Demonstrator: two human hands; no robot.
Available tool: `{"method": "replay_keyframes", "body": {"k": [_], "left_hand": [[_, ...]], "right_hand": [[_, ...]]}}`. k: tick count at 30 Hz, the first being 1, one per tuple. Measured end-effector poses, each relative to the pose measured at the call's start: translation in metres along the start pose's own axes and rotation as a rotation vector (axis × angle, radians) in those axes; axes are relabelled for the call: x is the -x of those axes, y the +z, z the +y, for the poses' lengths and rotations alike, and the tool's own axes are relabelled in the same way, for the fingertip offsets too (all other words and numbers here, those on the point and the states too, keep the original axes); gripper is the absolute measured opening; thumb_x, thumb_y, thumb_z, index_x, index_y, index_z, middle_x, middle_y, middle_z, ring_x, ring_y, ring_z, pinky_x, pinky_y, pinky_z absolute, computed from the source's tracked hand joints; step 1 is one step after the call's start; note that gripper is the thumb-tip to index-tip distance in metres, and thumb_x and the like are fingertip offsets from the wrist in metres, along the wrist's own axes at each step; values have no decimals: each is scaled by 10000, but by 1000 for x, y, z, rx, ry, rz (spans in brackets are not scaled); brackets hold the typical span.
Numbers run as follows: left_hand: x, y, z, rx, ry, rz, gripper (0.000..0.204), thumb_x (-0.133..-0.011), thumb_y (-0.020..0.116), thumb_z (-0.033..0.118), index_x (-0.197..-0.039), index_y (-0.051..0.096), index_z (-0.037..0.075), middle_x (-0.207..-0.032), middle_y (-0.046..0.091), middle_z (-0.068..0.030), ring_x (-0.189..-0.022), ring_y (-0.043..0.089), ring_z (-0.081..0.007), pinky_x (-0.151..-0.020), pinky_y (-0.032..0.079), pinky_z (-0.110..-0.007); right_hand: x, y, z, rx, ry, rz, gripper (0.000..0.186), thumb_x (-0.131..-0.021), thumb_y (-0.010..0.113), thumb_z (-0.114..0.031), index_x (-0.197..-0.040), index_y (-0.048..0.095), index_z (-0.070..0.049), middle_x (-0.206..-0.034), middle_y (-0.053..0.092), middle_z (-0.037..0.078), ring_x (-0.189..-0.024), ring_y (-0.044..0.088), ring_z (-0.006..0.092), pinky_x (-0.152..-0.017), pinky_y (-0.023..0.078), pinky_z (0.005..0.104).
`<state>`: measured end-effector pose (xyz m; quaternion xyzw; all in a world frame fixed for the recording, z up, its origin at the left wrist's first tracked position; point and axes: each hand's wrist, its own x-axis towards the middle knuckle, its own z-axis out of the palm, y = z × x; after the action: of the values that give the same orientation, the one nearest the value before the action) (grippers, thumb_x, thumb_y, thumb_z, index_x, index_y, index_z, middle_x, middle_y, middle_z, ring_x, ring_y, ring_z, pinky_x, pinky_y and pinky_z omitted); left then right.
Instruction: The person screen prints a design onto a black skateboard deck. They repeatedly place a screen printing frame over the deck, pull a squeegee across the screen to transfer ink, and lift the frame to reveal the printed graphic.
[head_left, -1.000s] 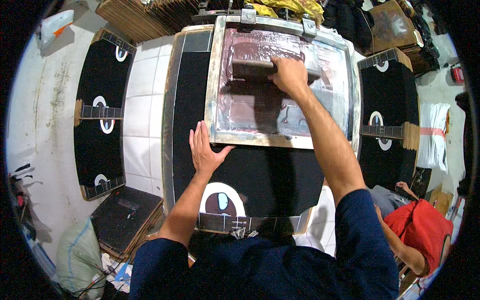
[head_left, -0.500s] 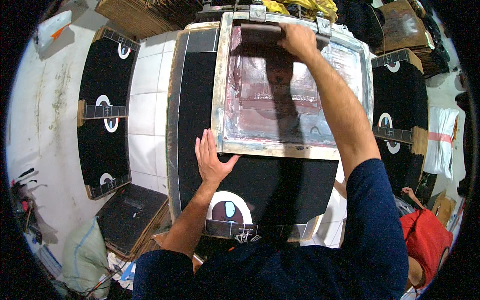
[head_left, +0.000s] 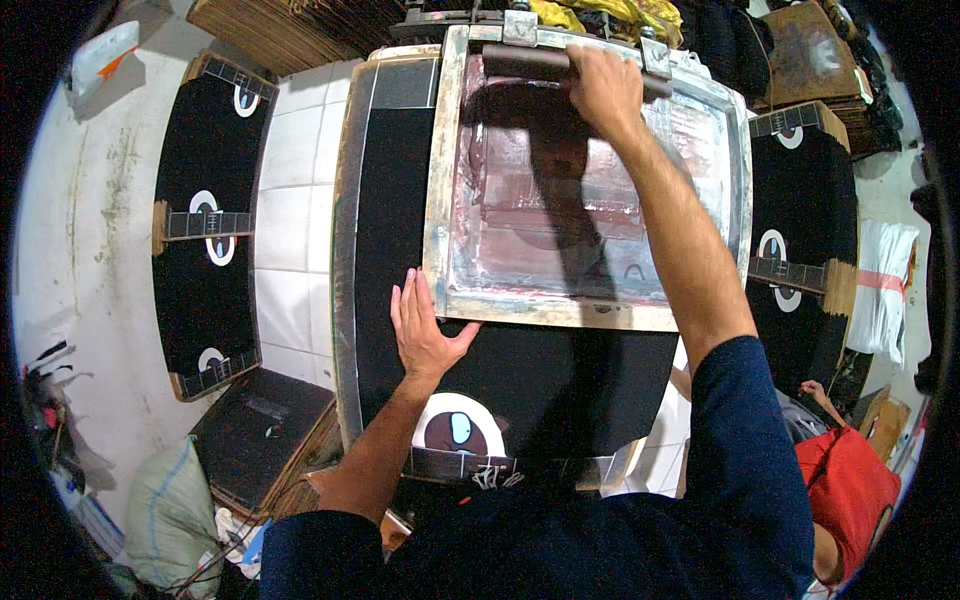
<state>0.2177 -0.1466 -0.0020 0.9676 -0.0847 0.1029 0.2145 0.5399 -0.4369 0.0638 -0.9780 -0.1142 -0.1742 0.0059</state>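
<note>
Black cloth (head_left: pixel 500 365) extends nearward from under the pale screen frame (head_left: pixel 560 314); a printed eye (head_left: pixel 455 432), white-rimmed, lies nearward of the frame. Left hand (head_left: pixel 427 345) at the frame's near-left corner: fingers spread, thumb along the near edge. Right hand (head_left: pixel 608 90) inside the frame's far end, fingers wrapped round a dark squeegee bar (head_left: pixel 525 62). Metal clamps (head_left: pixel 520 28) sit on the frame's far rail; crumpled yellow plastic (head_left: pixel 645 18) beyond the frame.
</note>
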Motion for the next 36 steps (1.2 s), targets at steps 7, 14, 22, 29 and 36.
{"method": "replay_keyframes", "body": {"k": [7, 14, 22, 29, 36], "left_hand": [[3, 1, -1, -3, -14, -17, 1187, -719, 898, 446, -1568, 263, -87, -1544, 407, -313, -1471, 389, -408, -1226, 261, -590], [4, 0, -1, 22, -25, -25, 1200, -709, 900, 395, -1585, 225, -71, -1603, 356, -270, -1506, 343, -382, -1250, 217, -576], [1, 1, -1, 207, -93, -3, 1198, -723, 915, 396, -1588, 221, -57, -1594, 365, -284, -1524, 327, -374, -1273, 165, -566], [1, 14, -2, 562, -177, 110, 1131, -668, 961, 182, -1576, 313, -1, -1565, 451, -239, -1455, 448, -374, -1213, 345, -490], [8, 21, -3, 553, -103, 206, 1117, -674, 966, 148, -1570, 318, -9, -1575, 451, -227, -1410, 508, -358, -1151, 445, -422]], "right_hand": [[18, 10, -9, 54, 19, -81, 317, -850, 733, -138, -1160, 696, -194, -1025, 734, 42, -1029, 711, 256, -849, 522, 468], [151, -43, -59, -47, 52, -86, 322, -753, 739, -37, -1040, 651, -153, -944, 673, 32, -942, 663, 257, -828, 459, 433], [146, -48, -56, -1, 23, -109, 361, -763, 745, -60, -1097, 647, -156, -985, 665, 34, -1007, 640, 252, -848, 450, 431], [146, -49, -51, -23, 50, -76, 366, -799, 757, -87, -1147, 675, -169, -1056, 688, 45, -1073, 632, 264, -913, 435, 432], [83, -63, -21, -264, 23, -255, 351, -784, 804, -141, -1118, 715, -80, -1029, 747, 186, -1018, 703, 386, -864, 521, 520]]}}
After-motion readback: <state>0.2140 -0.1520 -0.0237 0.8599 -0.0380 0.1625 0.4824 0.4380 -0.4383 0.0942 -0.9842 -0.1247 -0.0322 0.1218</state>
